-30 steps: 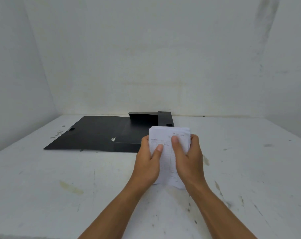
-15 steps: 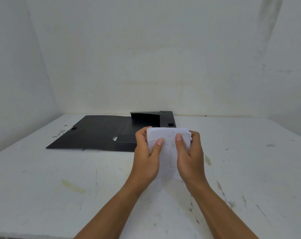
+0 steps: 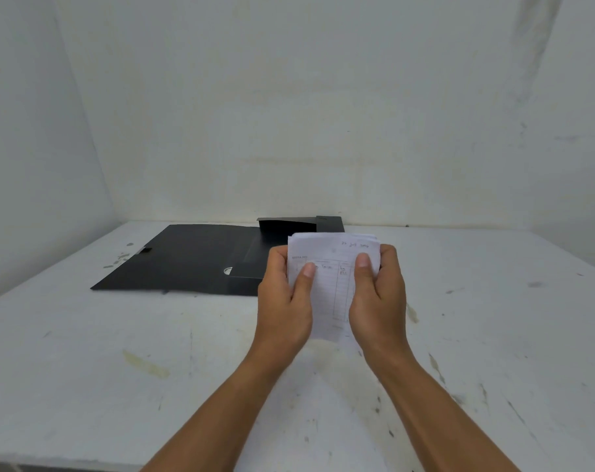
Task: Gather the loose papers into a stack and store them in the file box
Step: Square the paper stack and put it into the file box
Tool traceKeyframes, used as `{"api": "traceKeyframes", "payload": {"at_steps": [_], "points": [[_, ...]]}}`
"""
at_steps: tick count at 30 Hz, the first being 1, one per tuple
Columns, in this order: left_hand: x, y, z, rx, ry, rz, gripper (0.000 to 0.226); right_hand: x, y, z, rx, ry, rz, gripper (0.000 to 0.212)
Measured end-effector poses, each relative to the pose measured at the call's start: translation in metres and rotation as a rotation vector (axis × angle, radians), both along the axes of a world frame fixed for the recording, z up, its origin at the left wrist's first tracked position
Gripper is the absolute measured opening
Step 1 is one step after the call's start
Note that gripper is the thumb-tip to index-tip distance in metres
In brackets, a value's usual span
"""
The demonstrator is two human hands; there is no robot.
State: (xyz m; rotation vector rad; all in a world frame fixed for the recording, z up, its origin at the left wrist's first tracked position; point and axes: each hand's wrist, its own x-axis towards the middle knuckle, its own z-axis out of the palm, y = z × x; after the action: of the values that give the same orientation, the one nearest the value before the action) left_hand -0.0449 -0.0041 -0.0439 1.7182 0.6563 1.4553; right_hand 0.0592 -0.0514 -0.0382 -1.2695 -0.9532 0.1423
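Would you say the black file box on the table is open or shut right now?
Open: the file box lies with its lid spread flat on the table.

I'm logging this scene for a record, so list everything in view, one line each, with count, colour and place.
Stack of white paper slips with printed lines and handwriting: one stack, white, held upright between both hands above the table, in front of the file box.
Flat black plastic file box, lying open: one, black, on the far middle-left of the table, lid flap spread to the left, tray part at the right near the wall.
Stained white table: one, white with scuffs and yellowish marks, fills the lower view.
White walls: back and both sides, smudged.
Left hand: one, grips the stack's left edge, thumb on its front.
Right hand: one, grips the stack's right edge, thumb on its front.
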Motion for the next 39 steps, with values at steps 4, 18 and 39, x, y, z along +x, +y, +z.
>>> {"api": "traceKeyframes", "payload": {"at_steps": [4,18,39], "points": [[-0.004,0.0,-0.003,-0.017,0.028,-0.058,0.025,0.001,-0.002,-0.007,-0.053,0.051,0.069,0.011],[-0.003,0.003,-0.022,-0.101,0.015,0.035,0.02,-0.002,-0.004,-0.022,-0.221,0.005,0.069,0.018],[-0.021,-0.005,-0.012,-0.087,0.091,0.051,0.027,-0.005,-0.019,-0.014,-0.159,0.018,0.144,0.015]]}}
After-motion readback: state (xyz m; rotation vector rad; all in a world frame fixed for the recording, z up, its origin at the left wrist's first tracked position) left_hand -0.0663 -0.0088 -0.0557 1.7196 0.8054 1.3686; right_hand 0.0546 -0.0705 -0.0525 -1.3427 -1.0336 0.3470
